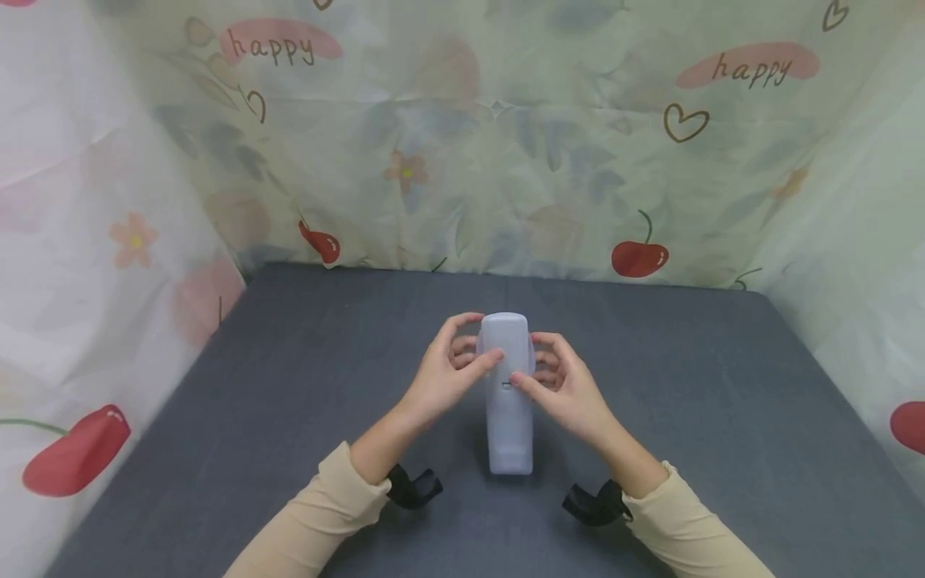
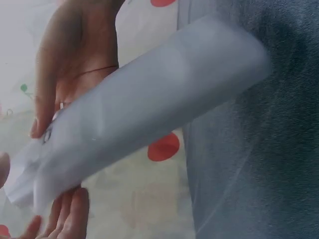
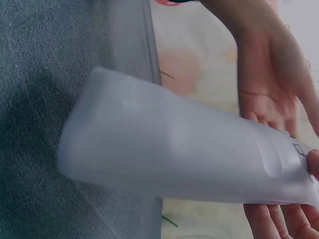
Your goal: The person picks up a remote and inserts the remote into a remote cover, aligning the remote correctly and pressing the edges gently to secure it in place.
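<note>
Left hand point(image 1: 442, 377), centre of head view just left of middle: fingers curled round the far end of the pale grey-blue, translucent, soft plastic pouch point(image 1: 508, 393), thumb lying across its front face near the top, fingertips wrapped behind the upper left edge. So it's gripping, not spread. In left wrist view the same hand point(image 2: 75, 74) sits upper left w/ the pouch point(image 2: 134, 114) running diagonally from lower left to upper right across its palm.

Pouch: centre of head view, upright-ish, long axis running away from the person, i.e. bottom end near frame's lower middle resting on or just above the dark grey cloth-covered table point(image 1: 289, 417) (contact not clear), top end up between the two hands. A small slot or tab shows on the front about a third of the way down; can't tell what it is.

Right hand point(image 1: 567, 389), just right of middle: mirror grip, thumb tip pressed on the pouch front near that slot, fingers curled behind the upper right edge. Right wrist view shows the hand point(image 3: 271, 84) at upper right, pouch point(image 3: 179, 149) slanting lower right.

Key relation: both hands equally near, both at the top end, opposite sides; bottom end unheld.

Behind: floral "happy" print backdrop sheet point(image 1: 506, 144); beige sleeves point(image 1: 311, 522), black wrist mounts point(image 1: 412, 486).
</note>
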Action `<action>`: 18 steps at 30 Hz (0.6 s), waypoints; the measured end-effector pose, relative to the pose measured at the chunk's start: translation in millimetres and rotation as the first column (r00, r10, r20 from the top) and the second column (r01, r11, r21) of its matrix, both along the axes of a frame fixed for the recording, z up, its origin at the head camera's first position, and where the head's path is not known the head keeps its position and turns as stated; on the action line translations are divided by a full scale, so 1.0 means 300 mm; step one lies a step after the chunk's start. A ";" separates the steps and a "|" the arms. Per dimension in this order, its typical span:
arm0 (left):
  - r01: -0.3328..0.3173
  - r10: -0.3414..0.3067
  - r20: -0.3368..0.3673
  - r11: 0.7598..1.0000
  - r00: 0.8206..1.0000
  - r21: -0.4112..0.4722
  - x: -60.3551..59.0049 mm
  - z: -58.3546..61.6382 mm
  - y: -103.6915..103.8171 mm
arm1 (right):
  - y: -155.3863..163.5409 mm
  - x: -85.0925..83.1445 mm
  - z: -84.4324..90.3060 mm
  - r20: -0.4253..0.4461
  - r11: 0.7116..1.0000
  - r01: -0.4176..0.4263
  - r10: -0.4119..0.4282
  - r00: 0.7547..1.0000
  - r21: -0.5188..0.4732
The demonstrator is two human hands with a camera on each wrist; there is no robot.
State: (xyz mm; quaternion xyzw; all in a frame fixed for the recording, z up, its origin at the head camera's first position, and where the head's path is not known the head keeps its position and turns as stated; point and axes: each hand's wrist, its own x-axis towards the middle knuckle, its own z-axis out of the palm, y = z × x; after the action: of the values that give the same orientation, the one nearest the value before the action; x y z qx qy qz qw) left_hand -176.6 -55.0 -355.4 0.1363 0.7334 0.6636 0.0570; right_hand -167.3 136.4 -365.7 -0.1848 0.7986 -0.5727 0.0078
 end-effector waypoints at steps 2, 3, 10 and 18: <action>-0.021 0.022 -0.044 1.000 0.999 0.023 -0.001 0.007 0.003 | -0.003 0.004 -0.003 -0.004 1.000 -0.007 0.007 1.000 0.003; -0.027 0.028 -0.059 0.999 0.998 0.031 -0.002 0.010 0.004 | -0.005 0.005 -0.004 -0.004 1.000 -0.010 0.010 1.000 0.005; -0.008 0.009 -0.077 1.000 0.997 0.011 0.002 0.027 -0.004 | -0.001 -0.002 -0.002 0.055 1.000 -0.019 0.020 0.998 -0.017; 0.098 -0.097 -0.090 0.995 0.991 0.013 -0.008 0.035 -0.035 | 0.020 -0.002 0.004 0.103 0.993 -0.084 0.093 0.990 -0.089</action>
State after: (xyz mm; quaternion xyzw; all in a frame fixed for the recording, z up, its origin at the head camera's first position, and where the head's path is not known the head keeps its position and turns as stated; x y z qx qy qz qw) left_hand -179.1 -65.4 -345.0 0.2021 0.7219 0.6596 0.0553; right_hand -167.7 142.3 -364.6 -0.1892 0.7633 -0.6139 0.0684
